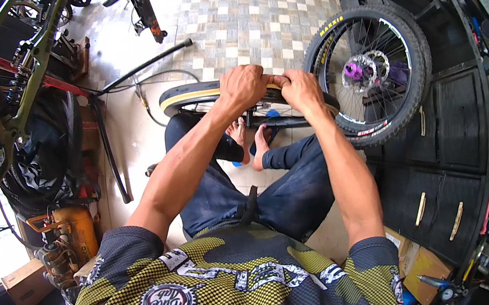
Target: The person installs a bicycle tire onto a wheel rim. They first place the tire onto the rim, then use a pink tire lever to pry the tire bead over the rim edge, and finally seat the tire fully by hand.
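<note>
A bicycle wheel stands in front of my knees, its black tyre with a tan sidewall [192, 95] running from left to right. At the top of that tyre, my left hand [242, 87] is closed over it with the fingers curled. Close beside it, my right hand [303, 92] is also wrapped on the tyre, thumbs pointing toward each other with a short gap between. My fingertips on the far side are hidden. Both forearms reach forward, and my bare feet [262, 146] are just below the wheel.
A second bicycle wheel with a purple hub [354, 71] leans against black drawers [442, 205] at the right. A green bike frame [52, 23] hangs at the left, above a black tube [145, 68] on the tiled floor. An orange machine [76, 231] stands lower left.
</note>
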